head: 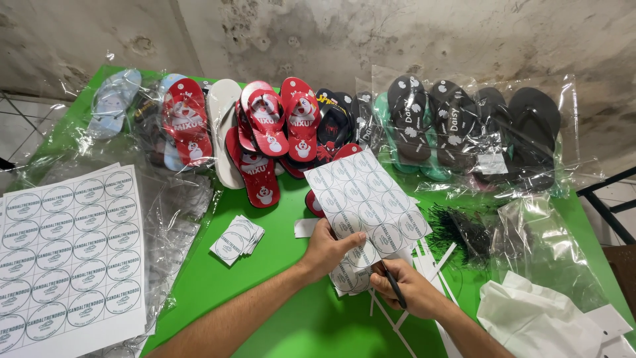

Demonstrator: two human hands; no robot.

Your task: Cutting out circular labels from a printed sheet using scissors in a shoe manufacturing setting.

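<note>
Head camera is looking down at a green table. Left hand is pinching a white paper sheet of round printed labels, lifted above the table. Right hand, just beside, is gripping dark scissors at the sheet's lower edge.

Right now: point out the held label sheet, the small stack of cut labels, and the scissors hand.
label sheet (pixel 364 195), head view, sheet middle.
cut labels (pixel 237 238), head view, top label.
right hand (pixel 407 286), head view, knuckles.
</note>
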